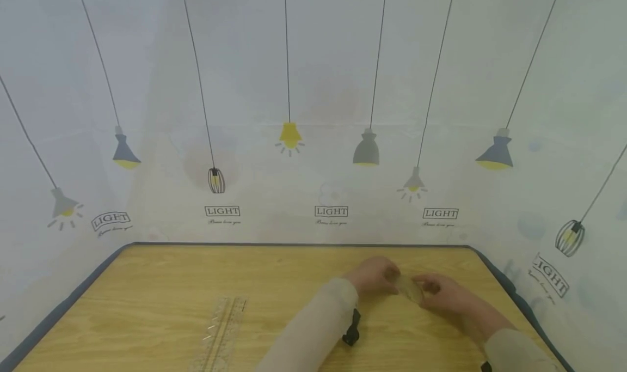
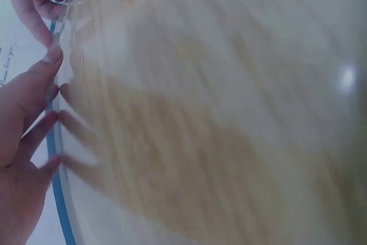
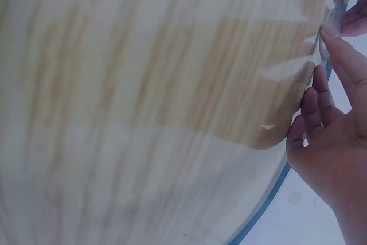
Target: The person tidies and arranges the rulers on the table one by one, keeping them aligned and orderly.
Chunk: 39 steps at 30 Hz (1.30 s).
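Both hands meet over the far right part of a wooden table (image 1: 161, 285). Between them is a small clear plastic piece (image 1: 410, 288), hard to make out. My left hand (image 1: 389, 276) pinches its left end and my right hand (image 1: 426, 287) pinches its right end. In the left wrist view, the left hand (image 2: 53, 61) touches the clear piece (image 2: 70, 24) with a fingertip, and the other hand's fingers curl on it above. In the right wrist view, the right hand (image 3: 324, 35) reaches a finger up to the clear piece (image 3: 328, 47) at the table's edge.
A clear ruler (image 1: 222, 328) lies flat on the table at the front left, well apart from the hands. The table has a dark blue rim (image 1: 294, 245). A printed white backdrop (image 1: 313, 116) closes it in behind and on both sides.
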Motion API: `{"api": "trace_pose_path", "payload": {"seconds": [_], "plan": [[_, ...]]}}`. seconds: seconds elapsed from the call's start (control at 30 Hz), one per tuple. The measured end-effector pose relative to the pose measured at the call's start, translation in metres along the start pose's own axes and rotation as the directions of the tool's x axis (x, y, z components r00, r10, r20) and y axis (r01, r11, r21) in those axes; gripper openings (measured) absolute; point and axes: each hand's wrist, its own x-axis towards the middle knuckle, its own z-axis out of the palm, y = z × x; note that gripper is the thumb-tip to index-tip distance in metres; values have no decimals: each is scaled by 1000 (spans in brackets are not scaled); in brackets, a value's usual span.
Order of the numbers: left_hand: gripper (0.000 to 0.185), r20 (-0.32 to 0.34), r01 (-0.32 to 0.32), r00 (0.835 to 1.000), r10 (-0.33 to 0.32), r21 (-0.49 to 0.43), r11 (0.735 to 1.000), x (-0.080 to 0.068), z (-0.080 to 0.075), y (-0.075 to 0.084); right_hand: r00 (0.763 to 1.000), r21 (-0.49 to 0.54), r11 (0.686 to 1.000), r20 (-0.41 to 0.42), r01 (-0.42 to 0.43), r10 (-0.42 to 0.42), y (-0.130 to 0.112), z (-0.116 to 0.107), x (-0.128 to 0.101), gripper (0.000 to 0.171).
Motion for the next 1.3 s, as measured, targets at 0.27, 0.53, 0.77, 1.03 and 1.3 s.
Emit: {"api": "trace_pose_path", "payload": {"seconds": [0.27, 0.53, 0.77, 1.03, 1.3], "plan": [[45, -19, -11, 1000, 10, -91, 996, -1, 2, -6, 998, 114, 992, -15, -53, 55, -2, 3, 4, 58], [47, -26, 68, 997, -77, -257, 964, -9, -8, -3, 993, 31, 998, -107, 57, -53, -12, 7, 6, 47], [46, -20, 121, 991, -133, -300, 946, -15, -13, 1, 989, 104, 990, -124, 92, -79, -18, 10, 2, 45], [38, 2, 172, 983, -182, -339, 925, -26, -20, 13, 991, 189, 978, -116, 90, -69, -27, 17, -6, 43], [28, 32, 188, 981, -190, -370, 910, -38, -17, 18, 994, 171, 980, -65, 101, -91, -35, 14, -19, 42]]}}
